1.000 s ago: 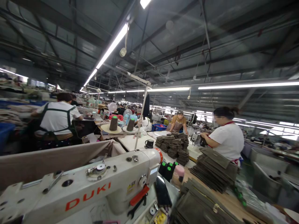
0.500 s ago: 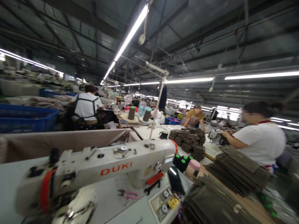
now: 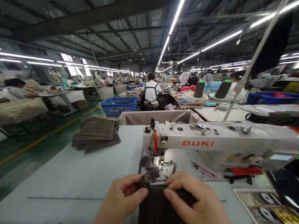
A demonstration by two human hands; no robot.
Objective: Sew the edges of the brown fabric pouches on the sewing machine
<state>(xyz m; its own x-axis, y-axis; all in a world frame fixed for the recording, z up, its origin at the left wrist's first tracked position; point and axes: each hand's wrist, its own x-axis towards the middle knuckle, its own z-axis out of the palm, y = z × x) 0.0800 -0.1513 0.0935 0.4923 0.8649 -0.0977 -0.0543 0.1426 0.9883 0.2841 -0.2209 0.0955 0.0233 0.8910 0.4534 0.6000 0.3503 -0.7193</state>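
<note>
A dark brown fabric piece (image 3: 158, 207) lies on the table under the needle of a white DUKI sewing machine (image 3: 217, 143). My left hand (image 3: 120, 200) pinches its upper left edge, thumb on top. My right hand (image 3: 197, 202) presses and grips its upper right edge. Both hands sit just in front of the presser foot (image 3: 153, 171), with fingers closed on the cloth.
A stack of brown fabric pieces (image 3: 97, 133) lies at the table's far left. Pink snips (image 3: 203, 169) rest under the machine arm and a bobbin tray (image 3: 268, 207) sits at the right. A blue basket (image 3: 119, 106) and a seated person in an apron (image 3: 151, 93) are beyond.
The view has swung left and down from the workers at the right to the sewing machine's needle. My two hands and the dark fabric have come into view.
</note>
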